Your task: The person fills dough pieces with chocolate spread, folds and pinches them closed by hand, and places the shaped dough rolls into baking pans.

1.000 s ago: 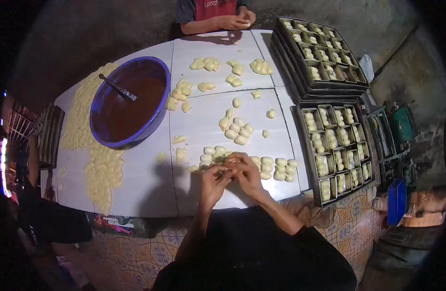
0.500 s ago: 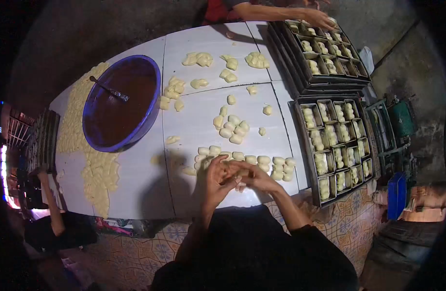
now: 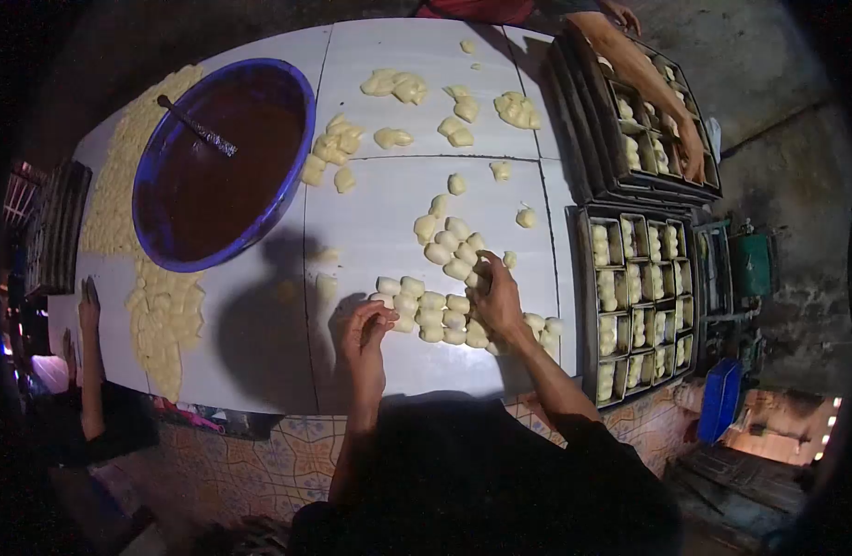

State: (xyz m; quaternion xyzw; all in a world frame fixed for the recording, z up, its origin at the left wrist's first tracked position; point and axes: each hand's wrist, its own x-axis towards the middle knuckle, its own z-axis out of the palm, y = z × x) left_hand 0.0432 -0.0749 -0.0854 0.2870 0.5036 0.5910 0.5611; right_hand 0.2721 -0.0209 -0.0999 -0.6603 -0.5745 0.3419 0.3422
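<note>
The room is dim, and the pale counter (image 3: 389, 222) reads brightest. A broad, soft-edged shadow (image 3: 270, 338) darkens its near left part. The dough pieces (image 3: 457, 269) look fairly clear, while the inside of the blue basin (image 3: 196, 263) sinks into murk. Purplish glare (image 3: 50, 372) smears the far left — wide-lens distortion bows straight edges, and the corners fade to black.

My work surface is a white table (image 3: 426, 371) with dark seams dividing its top into panels. Left side: one blue basin (image 3: 282, 206), with a spread of pale dough pieces (image 3: 162, 315) along its left and near sides. Far side: irregular dough lumps (image 3: 393, 85) in loose groups. Centre: a cluster of dough balls (image 3: 456, 239). Near edge, before me: close-set rows of dough balls (image 3: 431, 315).
</note>
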